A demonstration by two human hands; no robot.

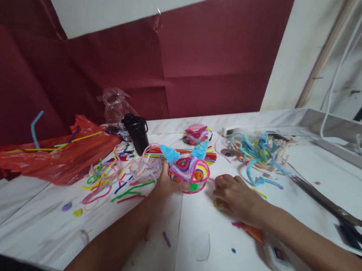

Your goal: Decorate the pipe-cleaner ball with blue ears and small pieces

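My left hand (167,182) grips a round, many-coloured pipe-cleaner craft (190,171) with two light-blue cones on top, holding it just above the white table (37,223). My right hand (234,198) lies on the table just right of the craft, fingers curled down over small red and yellow pipe-cleaner bits (217,203); what it grips is hidden. A second pink pipe-cleaner craft (196,134) sits behind.
Loose coloured pipe cleaners (110,179) lie left of the craft, beside a red plastic bag (53,153) and a black cup (137,133). A blue and beige pipe-cleaner heap (259,153) lies at back right. Scissors (332,208) and a white glue gun (278,257) are on the right.
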